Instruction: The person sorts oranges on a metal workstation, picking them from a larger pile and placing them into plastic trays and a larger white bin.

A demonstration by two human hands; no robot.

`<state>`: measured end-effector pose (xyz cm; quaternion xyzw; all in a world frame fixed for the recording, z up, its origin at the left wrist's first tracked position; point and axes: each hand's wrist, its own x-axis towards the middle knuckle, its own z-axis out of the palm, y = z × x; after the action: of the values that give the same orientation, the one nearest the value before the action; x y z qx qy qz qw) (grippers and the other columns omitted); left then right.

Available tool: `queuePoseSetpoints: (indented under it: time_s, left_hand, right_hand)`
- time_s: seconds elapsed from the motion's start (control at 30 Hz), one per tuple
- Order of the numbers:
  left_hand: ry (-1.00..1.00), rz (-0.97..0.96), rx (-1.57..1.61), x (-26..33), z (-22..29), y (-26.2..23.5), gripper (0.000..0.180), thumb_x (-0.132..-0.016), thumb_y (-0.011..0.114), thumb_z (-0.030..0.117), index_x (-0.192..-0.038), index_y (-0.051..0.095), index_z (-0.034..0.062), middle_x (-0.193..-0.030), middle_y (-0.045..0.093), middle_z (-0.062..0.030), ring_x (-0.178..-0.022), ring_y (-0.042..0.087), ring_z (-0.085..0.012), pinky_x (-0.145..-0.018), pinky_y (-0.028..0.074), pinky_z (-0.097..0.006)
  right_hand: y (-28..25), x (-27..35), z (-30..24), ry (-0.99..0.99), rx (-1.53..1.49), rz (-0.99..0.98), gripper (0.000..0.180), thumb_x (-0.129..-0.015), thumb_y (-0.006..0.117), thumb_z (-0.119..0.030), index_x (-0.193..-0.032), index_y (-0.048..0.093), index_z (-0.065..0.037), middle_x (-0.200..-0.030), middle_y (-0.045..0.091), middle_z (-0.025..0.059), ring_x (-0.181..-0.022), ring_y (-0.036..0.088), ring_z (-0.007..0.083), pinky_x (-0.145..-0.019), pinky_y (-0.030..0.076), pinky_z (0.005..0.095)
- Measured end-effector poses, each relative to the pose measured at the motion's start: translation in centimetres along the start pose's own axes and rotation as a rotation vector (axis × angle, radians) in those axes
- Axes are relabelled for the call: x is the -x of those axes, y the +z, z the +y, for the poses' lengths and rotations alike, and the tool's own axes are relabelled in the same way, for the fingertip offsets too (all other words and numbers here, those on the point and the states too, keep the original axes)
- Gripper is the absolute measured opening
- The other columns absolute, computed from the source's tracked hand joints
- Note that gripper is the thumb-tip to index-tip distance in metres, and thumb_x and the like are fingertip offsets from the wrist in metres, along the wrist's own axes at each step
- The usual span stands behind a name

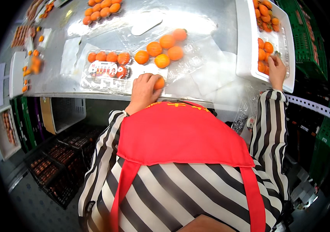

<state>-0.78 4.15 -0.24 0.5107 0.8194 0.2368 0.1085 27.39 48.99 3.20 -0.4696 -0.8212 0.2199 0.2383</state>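
Note:
My left hand [143,89] is curled at the table's near edge, with an orange tomato [159,82] between its thumb and fingers. Just beyond it lies an open clear plastic punnet [190,63], with several loose orange tomatoes [154,48] in and around it. To its left sits a filled clear punnet [107,82] of orange-red tomatoes with a printed label. At the right, my right hand [277,71] reaches over the wall of a white box [246,58]. Its bent fingers meet the orange tomatoes [264,52] inside; what they grip is hidden.
Another filled punnet [102,11] stands at the table's back. A white oval piece [146,25] lies on the metal table [196,17]. Green crates [308,42] stack beyond the box; black crates [58,166] stand below left. Another person's hand [33,11] shows far left.

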Motion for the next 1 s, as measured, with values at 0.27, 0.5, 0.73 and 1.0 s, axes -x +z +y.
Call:
queuePoseSetpoints:
  time_s: [0.27, 0.5, 0.73, 1.0]
  left_hand:
    - [-0.184, 0.199, 0.421, 0.3, 1.1, -1.2, 0.054, -0.077, 0.076, 0.011, -0.127, 0.057, 0.0079, -0.115, 0.059, -0.0098, -0.111, 0.058, -0.0256, -0.094, 0.047, -0.039]
    - [-0.361, 0.007, 1.754, -1.6, 2.1, -4.9, 0.066, -0.089, 0.073, 0.019, -0.145, 0.042, 0.0053, -0.139, 0.053, -0.0092, -0.126, 0.055, -0.0228, -0.109, 0.044, -0.037]
    - [-0.224, -0.132, 2.023, -2.4, 1.4, -4.0, 0.055, -0.099, 0.059, 0.032, -0.143, 0.041, 0.0042, -0.138, 0.053, -0.0145, -0.123, 0.057, -0.0245, -0.106, 0.045, -0.039]
    - [-0.333, -0.220, 2.337, -3.0, 1.2, -3.0, 0.056, -0.105, 0.039, 0.047, -0.144, 0.039, 0.0066, -0.131, 0.057, -0.0201, -0.102, 0.064, -0.0196, -0.087, 0.054, -0.030]
  right_hand:
    - [0.2, -0.1, 0.1, 0.029, -0.031, -0.027, 0.028, -0.093, 0.065, -0.022, -0.106, 0.069, 0.002, -0.096, 0.072, 0.0126, -0.087, 0.068, 0.0209, -0.082, 0.052, 0.0317]
    - [0.5, -0.7, 1.2, 0.007, -0.015, -0.039, 0.027, -0.092, 0.065, -0.022, -0.103, 0.069, 0.002, -0.093, 0.071, 0.0131, -0.084, 0.068, 0.0211, -0.079, 0.052, 0.0320]
    - [0.3, -0.4, 0.4, 0.035, 0.021, -0.025, 0.029, -0.091, 0.065, -0.023, -0.103, 0.069, 0.002, -0.093, 0.071, 0.0136, -0.084, 0.068, 0.0225, -0.079, 0.052, 0.0329]
    - [0.1, -0.3, 0.1, 0.009, 0.104, -0.035, 0.029, -0.091, 0.065, -0.025, -0.103, 0.070, 0.002, -0.092, 0.072, 0.0141, -0.084, 0.069, 0.0237, -0.079, 0.052, 0.0338]
